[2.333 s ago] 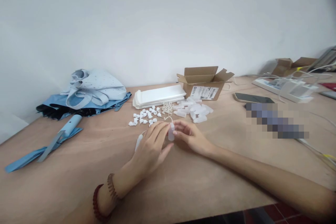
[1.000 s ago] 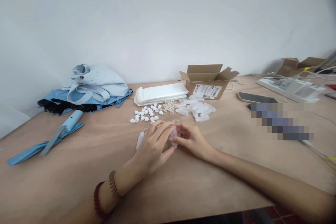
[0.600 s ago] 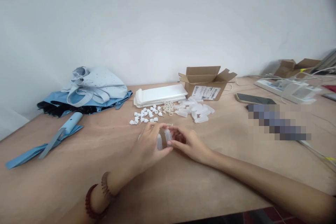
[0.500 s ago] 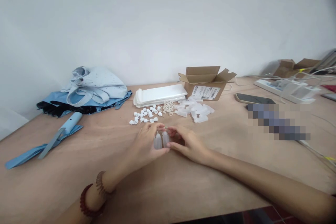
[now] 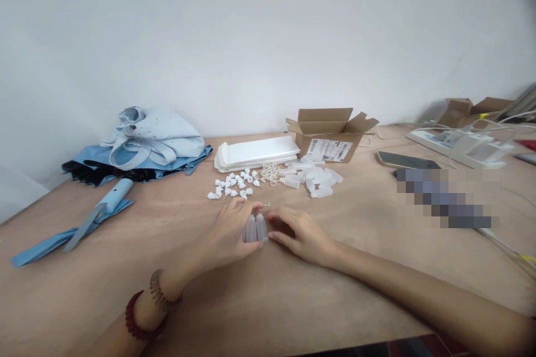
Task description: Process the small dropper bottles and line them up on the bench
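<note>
My left hand (image 5: 232, 228) curls around a row of small translucent plastic bottles (image 5: 251, 230), standing side by side between its thumb and fingers. Just to their right is my right hand (image 5: 304, 234), thumb and fingers apart and curved, with nothing visible in its grasp. A short pale strip, perhaps part of a rubber band (image 5: 266, 204), shows beyond the bottles near the left fingertips. Farther back lie white pointed caps (image 5: 230, 183), a heap of cream rubber bands (image 5: 268, 172) and a pile of similar loose bottles (image 5: 316, 177).
Behind the piles are a stack of white sleeves (image 5: 257, 150) and an open cardboard box (image 5: 330, 145). A folded blue umbrella (image 5: 115, 194) and a pale bag (image 5: 163, 134) lie left. At right are a phone (image 5: 406, 160) and a power strip (image 5: 456, 145) with cables.
My right fingers have moved slightly away from the bottles, leaving a gap. The bottles have shifted a little left within my left hand, and another one shows beside them.
</note>
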`<state>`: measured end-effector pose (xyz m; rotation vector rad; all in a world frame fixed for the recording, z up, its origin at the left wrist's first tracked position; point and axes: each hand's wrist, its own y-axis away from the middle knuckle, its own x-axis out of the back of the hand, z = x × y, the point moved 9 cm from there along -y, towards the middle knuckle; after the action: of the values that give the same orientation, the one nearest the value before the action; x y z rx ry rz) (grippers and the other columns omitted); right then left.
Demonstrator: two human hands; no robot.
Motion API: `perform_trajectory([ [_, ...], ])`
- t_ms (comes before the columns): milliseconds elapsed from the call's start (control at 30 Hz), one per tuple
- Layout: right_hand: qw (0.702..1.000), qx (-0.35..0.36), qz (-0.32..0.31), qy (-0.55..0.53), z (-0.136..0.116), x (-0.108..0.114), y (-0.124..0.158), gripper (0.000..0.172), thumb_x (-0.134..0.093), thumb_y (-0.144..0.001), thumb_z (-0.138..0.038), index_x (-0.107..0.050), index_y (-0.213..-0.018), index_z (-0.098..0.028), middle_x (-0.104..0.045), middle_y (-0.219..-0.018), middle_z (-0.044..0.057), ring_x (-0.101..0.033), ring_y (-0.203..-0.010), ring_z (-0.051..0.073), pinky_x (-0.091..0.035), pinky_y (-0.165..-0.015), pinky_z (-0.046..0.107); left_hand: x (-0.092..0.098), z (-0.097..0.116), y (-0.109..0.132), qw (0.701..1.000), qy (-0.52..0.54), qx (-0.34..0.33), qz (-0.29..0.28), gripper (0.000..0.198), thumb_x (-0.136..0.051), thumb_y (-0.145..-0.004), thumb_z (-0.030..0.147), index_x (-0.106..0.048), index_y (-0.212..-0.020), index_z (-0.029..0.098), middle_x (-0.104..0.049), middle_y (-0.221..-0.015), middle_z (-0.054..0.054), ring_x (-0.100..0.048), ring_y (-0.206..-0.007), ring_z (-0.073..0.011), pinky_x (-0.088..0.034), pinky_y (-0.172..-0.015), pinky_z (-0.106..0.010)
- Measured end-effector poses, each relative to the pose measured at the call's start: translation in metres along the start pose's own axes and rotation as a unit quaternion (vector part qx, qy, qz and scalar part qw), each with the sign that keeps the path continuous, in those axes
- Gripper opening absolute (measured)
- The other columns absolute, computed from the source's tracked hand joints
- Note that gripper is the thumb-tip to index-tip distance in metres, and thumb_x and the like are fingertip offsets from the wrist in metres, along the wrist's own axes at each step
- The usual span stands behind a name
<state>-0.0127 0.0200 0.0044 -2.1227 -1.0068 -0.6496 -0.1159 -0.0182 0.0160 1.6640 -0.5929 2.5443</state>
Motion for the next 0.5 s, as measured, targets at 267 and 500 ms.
perform_trajectory([
  [267,0.998,0.016,0.037,0.042,0.01,0.014,-0.003,0.02,-0.052,-0.088,-0.021,-0.055,-0.108,-0.019,-0.063,-0.104,0.009,-0.059,-0.097,0.02,-0.048,-0.084,0.035,0.006,0.01,-0.003,0.999,-0.011,0.006,-0.04,0.051,-0.065,-0.068,0.026,-0.051,-0.117,0.02,-0.058,-0.108,-0.007,-0.052,-0.101,-0.0264,-0.046,-0.084,-0.039],
  [500,0.948,0.034,0.089,0.303,0.034,0.037,-0.013,0.032,-0.041,-0.091,-0.014,-0.05,-0.121,-0.013,-0.048,-0.129,0.018,-0.041,-0.123,0.028,-0.038,-0.1,0.047,0.002,0.01,-0.002,0.997,0.027,0.025,-0.063,0.051,-0.063,-0.073,0.029,-0.048,-0.12,0.021,-0.055,-0.111,-0.007,-0.05,-0.106,-0.0268,-0.044,-0.088,-0.04],
])
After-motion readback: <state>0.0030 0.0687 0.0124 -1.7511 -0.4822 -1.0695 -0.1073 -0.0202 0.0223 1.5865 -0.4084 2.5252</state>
